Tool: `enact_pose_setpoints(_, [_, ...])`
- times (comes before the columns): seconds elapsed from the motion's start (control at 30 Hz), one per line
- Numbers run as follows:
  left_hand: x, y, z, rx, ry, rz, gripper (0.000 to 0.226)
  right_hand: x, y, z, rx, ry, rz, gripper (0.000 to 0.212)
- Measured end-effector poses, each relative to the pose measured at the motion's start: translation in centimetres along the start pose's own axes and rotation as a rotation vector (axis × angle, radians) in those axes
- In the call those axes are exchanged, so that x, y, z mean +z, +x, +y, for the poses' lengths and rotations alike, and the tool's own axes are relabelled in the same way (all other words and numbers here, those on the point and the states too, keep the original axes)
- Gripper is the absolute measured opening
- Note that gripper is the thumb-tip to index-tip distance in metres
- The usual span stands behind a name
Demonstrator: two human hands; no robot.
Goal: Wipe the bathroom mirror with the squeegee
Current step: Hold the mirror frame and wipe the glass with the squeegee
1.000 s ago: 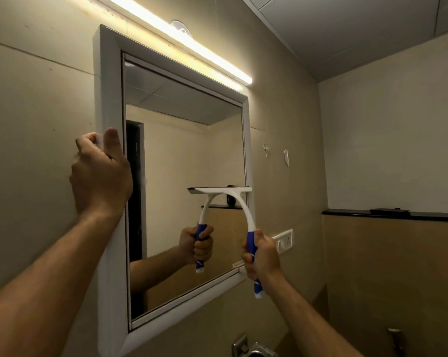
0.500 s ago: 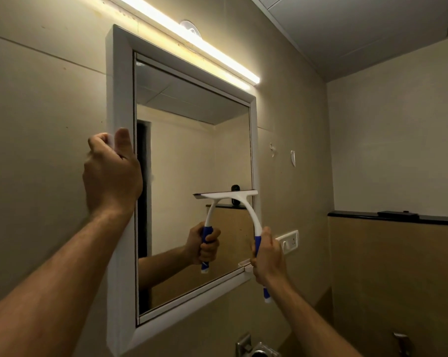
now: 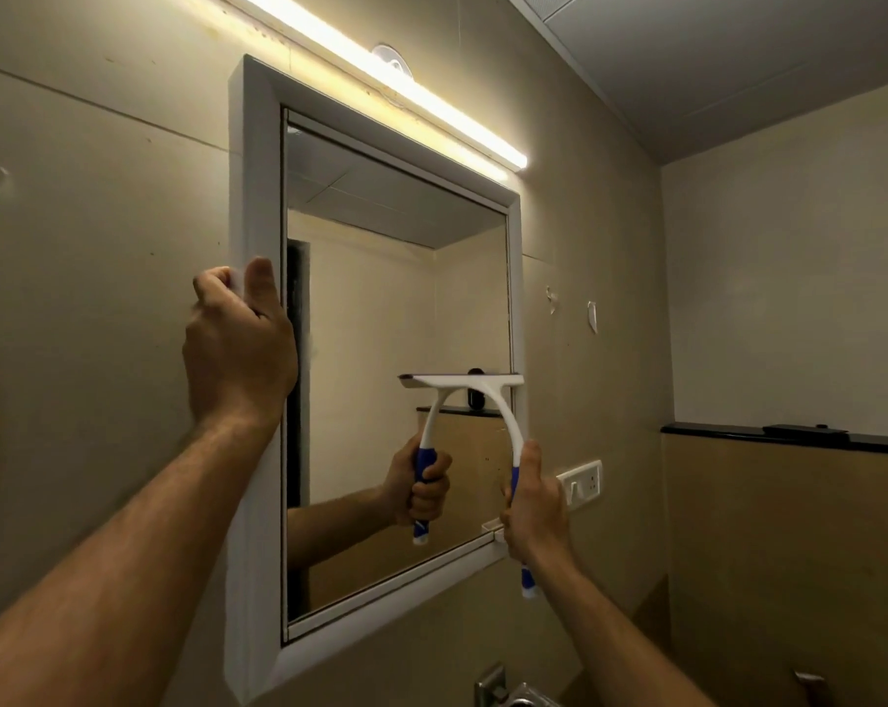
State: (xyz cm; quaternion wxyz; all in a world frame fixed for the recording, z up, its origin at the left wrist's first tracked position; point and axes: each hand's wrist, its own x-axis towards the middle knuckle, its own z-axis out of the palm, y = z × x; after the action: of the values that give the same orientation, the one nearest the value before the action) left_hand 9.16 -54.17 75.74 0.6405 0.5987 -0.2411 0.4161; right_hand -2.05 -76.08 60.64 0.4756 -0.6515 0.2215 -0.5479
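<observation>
Since the earlier frames the squeegee [image 3: 488, 400] had barely shifted against the mirror [image 3: 391, 318]; what moved most was my view, which had swung so that the frame sat further right and the lamp [image 3: 380, 89] above it climbed toward the top edge.

I saw my right hand [image 3: 536, 507] wrapped around the blue grip of the handle, fingers curled tight on it, with the white neck arching up and left from the fist to the blade. That blade lay level, its long axis running side to side, pressed against the glass in the lower right part of the mirror, its right end touching the inner edge of the white frame [image 3: 255, 451]. The blade stood above the gripping hand, so I judged a downward pull toward the bottom rail to be the natural stroke, with only a short run of glass left below it.

My left hand [image 3: 240, 344] gripped the frame's left upright, thumb on the front face and fingers hooked round the outer edge, steadying it. It was well apart from the squeegee, so the right hand alone was placed to work the blade. Glass to the left of the blade I judged not yet covered in this pass.
</observation>
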Motion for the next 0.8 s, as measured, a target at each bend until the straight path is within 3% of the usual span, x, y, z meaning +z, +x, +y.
enact_pose_setpoints(0.4, [0.9, 0.9, -1.7, 0.049, -0.007, -0.004, 0.063, -1.2, 1.5, -2.7, 0.029, 0.055, -0.039, 0.062])
enact_pose_setpoints(0.63, [1.1, 1.0, -1.8, 0.052, 0.01, 0.043, 0.06, -1.4, -1.3, 0.8, 0.065, 0.0, -0.062, 0.068])
enact_pose_setpoints(0.8, [1.1, 1.1, -2.1, 0.051, 0.01, 0.04, 0.061, -1.9, -0.6, -0.6, -0.003, -0.044, -0.014, 0.074])
